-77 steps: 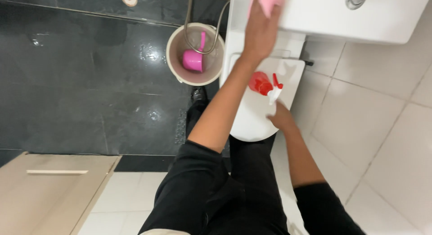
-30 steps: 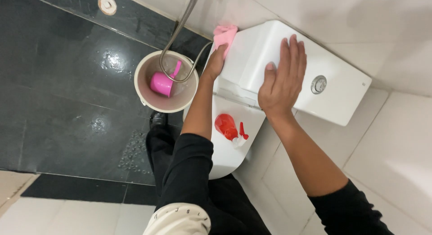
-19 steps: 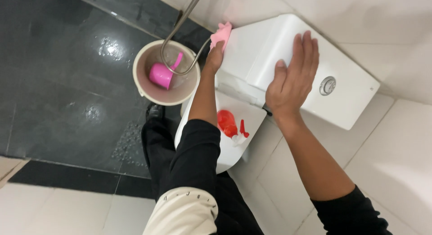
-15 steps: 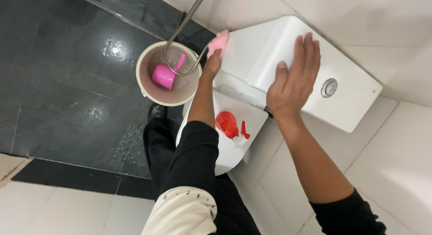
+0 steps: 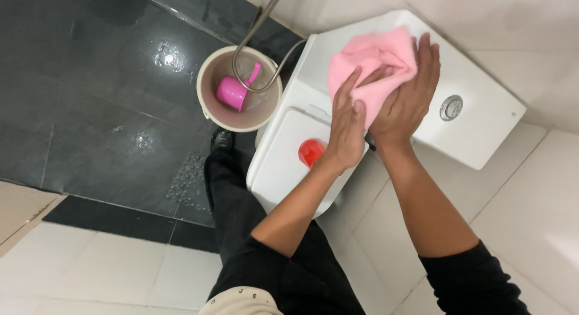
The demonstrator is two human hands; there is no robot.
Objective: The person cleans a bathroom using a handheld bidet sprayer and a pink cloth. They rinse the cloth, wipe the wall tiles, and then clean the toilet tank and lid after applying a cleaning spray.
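1. The soft pink cleaning cloth (image 5: 373, 63) is bunched on the flat lid of the white ceramic toilet cistern (image 5: 476, 134), toward the lid's left end, with its long axis running roughly from the near edge up toward the wall.
2. The cloth is held by both hands at once. The left hand (image 5: 345, 125) is laid over its lower left part with fingers extended and pressed into the fabric; the right hand (image 5: 407, 98) is cupped along its right side, fingers curled over the upper edge.
3. Neither hand is clearly nearer; the cloth lies directly under and between them, ahead of the body and above the closed white toilet seat lid (image 5: 283, 164).
4. A red rounded object (image 5: 311, 152) is seen on the seat lid, just below the left wrist; its kind cannot be made out here.
5. A round chrome flush button (image 5: 451, 107) is set in the cistern lid, to the right of the right hand and apart from it.
6. To the left, a beige round bucket (image 5: 208, 104) stands on the wet dark tiled floor (image 5: 90, 98), holding a pink plastic scoop (image 5: 232, 92); a metal hose (image 5: 256, 34) loops over it.
7. No labels or signs can be read.
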